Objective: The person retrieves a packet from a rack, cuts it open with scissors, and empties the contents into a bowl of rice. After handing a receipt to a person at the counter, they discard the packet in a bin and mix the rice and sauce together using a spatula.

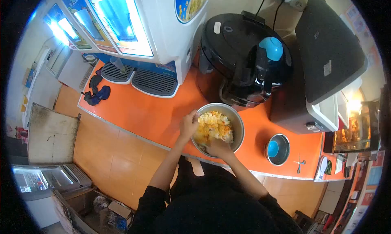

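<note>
A round metal bowl (239,130) holds a crumbly yellow and white food mixture (216,124), with orange patches on top. It stands at the front edge of the orange counter (134,112). My left hand (188,126) grips the bowl's left rim, its fingers closed over the edge. Low over the near side of the mixture is my right hand (220,148), fingers curled downward and somewhat smeared; I cannot tell what is in them. To the right sits a smaller metal pot (287,149) with a blue cup (273,148) inside.
Behind the bowl stands a large black rice cooker (224,38) bearing a blue bowl (271,48). A drink dispenser (163,34) occupies the left, a cooler box with raised lid (330,46) the right. Scissors (300,164) lie near the front edge. Dark cloths (97,93) lie at left.
</note>
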The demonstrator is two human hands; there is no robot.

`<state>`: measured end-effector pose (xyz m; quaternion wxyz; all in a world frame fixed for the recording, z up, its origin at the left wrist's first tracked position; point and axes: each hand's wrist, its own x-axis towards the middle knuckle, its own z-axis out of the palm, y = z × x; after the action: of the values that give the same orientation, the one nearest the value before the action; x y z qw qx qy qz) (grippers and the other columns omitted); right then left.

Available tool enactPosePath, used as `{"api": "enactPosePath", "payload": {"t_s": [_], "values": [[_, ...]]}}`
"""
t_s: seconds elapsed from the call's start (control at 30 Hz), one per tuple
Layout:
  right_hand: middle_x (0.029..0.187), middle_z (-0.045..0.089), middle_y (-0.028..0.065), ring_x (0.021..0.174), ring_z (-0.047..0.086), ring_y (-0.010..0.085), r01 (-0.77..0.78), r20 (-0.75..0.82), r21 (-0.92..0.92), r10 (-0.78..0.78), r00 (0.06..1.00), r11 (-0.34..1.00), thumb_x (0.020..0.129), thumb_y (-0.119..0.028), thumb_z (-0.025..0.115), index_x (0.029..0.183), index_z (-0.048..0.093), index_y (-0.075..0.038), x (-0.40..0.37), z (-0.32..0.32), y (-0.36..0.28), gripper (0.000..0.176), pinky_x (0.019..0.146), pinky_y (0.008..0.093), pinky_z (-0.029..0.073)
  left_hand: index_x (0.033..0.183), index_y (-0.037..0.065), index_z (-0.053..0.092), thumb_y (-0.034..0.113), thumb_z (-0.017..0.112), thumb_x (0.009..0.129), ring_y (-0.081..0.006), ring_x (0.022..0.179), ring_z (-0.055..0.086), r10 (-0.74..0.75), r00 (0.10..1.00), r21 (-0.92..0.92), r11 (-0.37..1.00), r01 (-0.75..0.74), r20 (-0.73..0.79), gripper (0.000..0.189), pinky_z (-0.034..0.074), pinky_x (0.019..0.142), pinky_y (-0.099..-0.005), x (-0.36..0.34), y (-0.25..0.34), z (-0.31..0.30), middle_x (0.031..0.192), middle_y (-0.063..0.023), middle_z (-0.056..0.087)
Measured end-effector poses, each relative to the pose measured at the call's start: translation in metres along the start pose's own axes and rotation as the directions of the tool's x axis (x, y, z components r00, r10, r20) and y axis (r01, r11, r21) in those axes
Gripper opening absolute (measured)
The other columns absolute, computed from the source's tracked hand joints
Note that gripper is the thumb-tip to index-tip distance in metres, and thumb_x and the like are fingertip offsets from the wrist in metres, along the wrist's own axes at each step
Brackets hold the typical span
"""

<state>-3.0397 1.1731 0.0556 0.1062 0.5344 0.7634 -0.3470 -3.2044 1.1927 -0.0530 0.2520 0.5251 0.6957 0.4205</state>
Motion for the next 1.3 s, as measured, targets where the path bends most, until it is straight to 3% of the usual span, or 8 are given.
{"api": "enactPosePath", "payload": {"t_s": [0.17,0.33,0.43,0.73,0.9,0.97,1.13,1.3], "values": [[0.077,0.067,0.0207,0.077,0.066,0.0324,0.19,-0.168,0.253,-0.15,0.974,0.949,0.077,-0.031,0.061,0.087,0.064,0.001,0.025,-0.009,0.086,0.033,0.072,0.0406,0.052,0.105,0.012,0.065,0.026,0.052,0.092,-0.0391,0.073,0.063,0.073,0.997,0.022,0.997,-0.073,0.026,0.023,0.048,0.063,-0.0485,0.012,-0.013,0.003,0.078,-0.0205,0.064],[0.059,0.06,0.0135,0.05,0.058,0.021,-0.156,0.039,0.513,0.159,0.987,0.844,0.083,-0.033,0.061,0.08,0.066,0.001,0.076,-0.04,0.088,0.035,0.052,0.0374,0.048,0.106,0.015,0.064,0.027,0.051,0.093,-0.0386,0.077,0.064,0.009,0.981,0.078,0.997,-0.025,0.195,0.023,0.048,0.067,-0.049,0.018,0.017,-0.017,0.08,-0.0191,0.065],[0.062,0.062,0.0166,0.058,0.063,0.0244,0.081,0.076,0.32,-0.111,0.991,0.944,0.084,-0.034,0.059,0.082,0.067,0.0,0.073,-0.017,0.054,0.035,0.059,0.0398,0.05,0.107,0.015,0.064,0.028,0.05,0.093,-0.0386,0.079,0.064,0.006,0.979,0.075,0.997,-0.022,0.205,0.024,0.048,0.068,-0.0486,0.023,0.021,-0.018,0.082,-0.0194,0.065],[0.087,0.067,0.0219,0.085,0.067,0.0344,-0.06,-0.114,-0.34,0.022,0.993,0.939,0.082,-0.022,0.05,0.099,0.065,-0.004,0.001,-0.017,0.022,0.029,0.08,0.0475,0.051,0.103,0.011,0.064,0.033,0.051,0.092,-0.0375,0.077,0.064,0.059,0.991,-0.025,0.998,-0.056,0.122,0.027,0.048,0.066,-0.0465,0.025,-0.005,0.001,0.082,-0.0191,0.065],[0.092,0.067,0.0235,0.086,0.067,0.0348,0.234,0.228,-0.37,-0.156,0.961,0.899,0.078,-0.026,0.054,0.09,0.067,-0.001,0.009,-0.032,0.049,0.031,0.08,0.0454,0.051,0.094,0.007,0.062,0.032,0.052,0.092,-0.0365,0.07,0.063,0.031,0.985,-0.048,0.999,-0.024,0.167,0.027,0.045,0.06,-0.0434,0.02,0.027,-0.018,0.075,-0.0187,0.063],[0.093,0.067,0.0221,0.086,0.067,0.0337,-0.059,0.111,-0.139,0.075,0.991,0.989,0.077,-0.026,0.054,0.088,0.069,-0.004,-0.019,0.004,0.014,0.03,0.08,0.0442,0.051,0.091,0.006,0.061,0.03,0.052,0.092,-0.0363,0.068,0.062,0.105,0.99,-0.036,0.994,-0.102,0.091,0.026,0.044,0.058,-0.0426,0.015,0.052,-0.03,0.073,-0.0192,0.061],[0.086,0.068,0.019,0.083,0.067,0.0337,0.103,-0.079,-0.095,-0.111,0.991,0.99,0.079,-0.027,0.056,0.096,0.071,-0.011,0.007,-0.019,0.065,0.028,0.078,0.0446,0.051,0.093,0.007,0.062,0.028,0.052,0.092,-0.0372,0.069,0.061,0.143,0.982,-0.043,0.989,-0.139,0.125,0.023,0.043,0.059,-0.0432,0.028,0.034,-0.022,0.072,-0.0204,0.06],[0.076,0.067,0.0191,0.073,0.067,0.0316,0.063,0.207,-0.023,-0.057,0.977,0.998,0.087,-0.022,0.05,0.081,0.066,0.0,0.036,-0.105,0.042,0.028,0.065,0.041,0.054,0.098,0.009,0.064,0.026,0.052,0.092,-0.0386,0.074,0.062,0.046,0.989,-0.012,0.999,-0.044,0.144,0.022,0.045,0.061,-0.0449,0.022,0.025,-0.016,0.078,-0.0208,0.062]]}}
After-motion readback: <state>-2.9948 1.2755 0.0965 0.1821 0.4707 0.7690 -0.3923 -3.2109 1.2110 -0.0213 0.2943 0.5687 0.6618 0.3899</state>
